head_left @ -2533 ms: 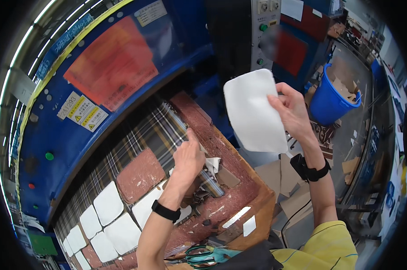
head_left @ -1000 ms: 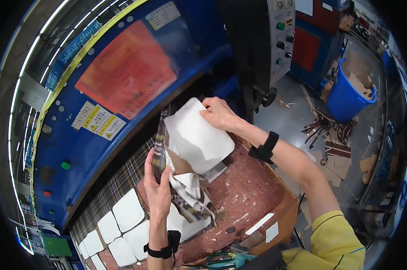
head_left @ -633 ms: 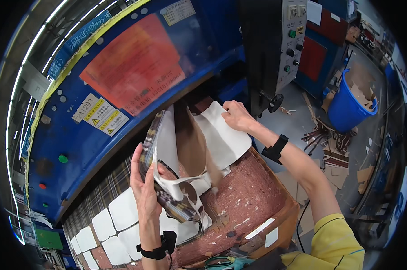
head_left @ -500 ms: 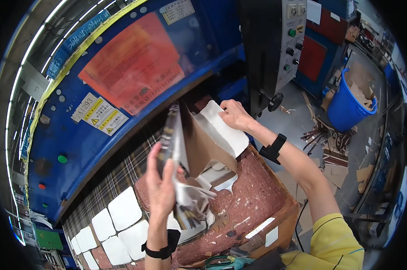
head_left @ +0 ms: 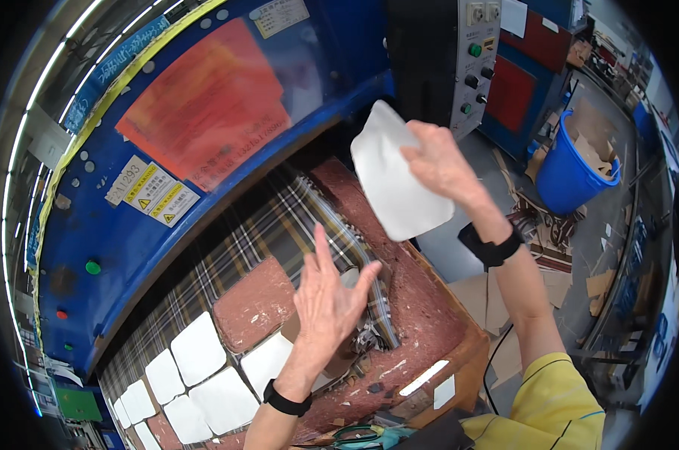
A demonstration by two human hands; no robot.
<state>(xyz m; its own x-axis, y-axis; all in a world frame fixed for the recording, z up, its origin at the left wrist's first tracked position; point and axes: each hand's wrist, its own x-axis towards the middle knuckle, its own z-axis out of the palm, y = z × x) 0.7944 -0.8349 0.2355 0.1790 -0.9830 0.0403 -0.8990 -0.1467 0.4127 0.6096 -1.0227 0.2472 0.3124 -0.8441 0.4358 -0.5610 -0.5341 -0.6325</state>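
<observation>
My right hand (head_left: pixel 440 169) grips a white cut fabric piece (head_left: pixel 392 184) by its right side, holding it raised above the far right part of the worktable. Palm down with spread fingers, my left hand (head_left: pixel 328 304) is over the right end of the plaid fabric (head_left: pixel 242 225); whether it presses on the cloth I cannot tell. The fabric lies spread out, its layered edge running beside the left fingers. Several white rounded pieces (head_left: pixel 198 346) lie in rows left of that hand. A cut-out opening next to them shows the reddish-brown board (head_left: pixel 253 304) underneath.
A blue machine body (head_left: pixel 77 247) spans the far side, with a control panel (head_left: pixel 474 67) at its right end. Green-handled scissors (head_left: pixel 354 433) lie at the table's near edge. On the floor to the right, a blue bin (head_left: pixel 575 169) holds scraps, with more scattered around it.
My right hand has lifted the white piece up and to the right, off the stack. The folded-up fabric layers now lie flat, and my left hand has let go, fingers spreading.
</observation>
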